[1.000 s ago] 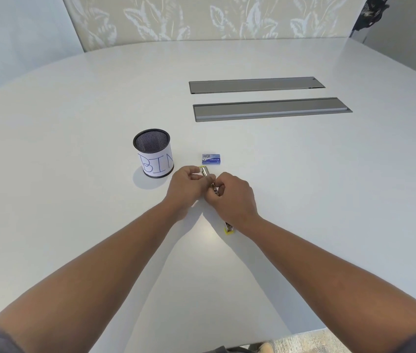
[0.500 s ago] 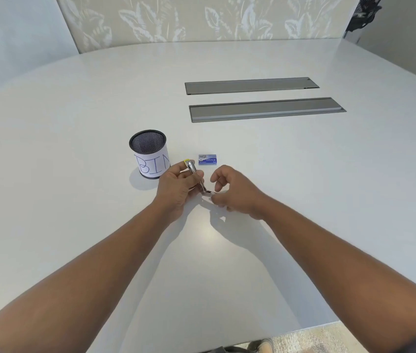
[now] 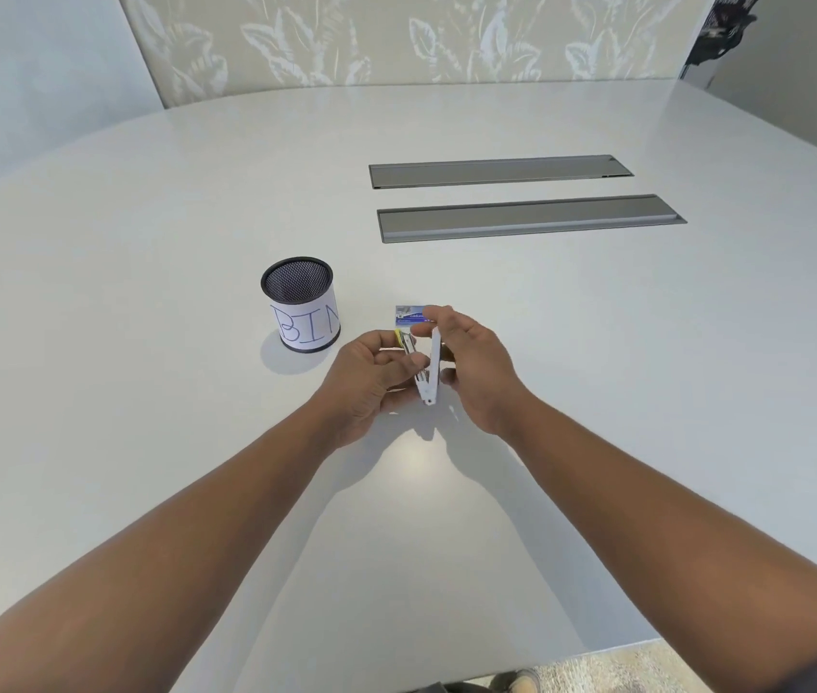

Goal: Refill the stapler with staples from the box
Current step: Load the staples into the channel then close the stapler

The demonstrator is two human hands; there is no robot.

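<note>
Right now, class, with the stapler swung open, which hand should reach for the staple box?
Probably the right hand: it is nearer the staple box and only pinches the lid, while the left hand grips the stapler.

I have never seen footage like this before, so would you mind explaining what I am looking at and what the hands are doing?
There is no machine here: a person wears a camera on the head, so you look down along both arms at a white table. The left hand grips the stapler, which is swung open in a V shape; the right hand holds its white top arm. Just behind the hands lies a small blue box of staples, not visibly opened. To the left stands a black mesh cup with a paper label reading BIN. Farther back, two grey panels sit flush in the tabletop.
</note>
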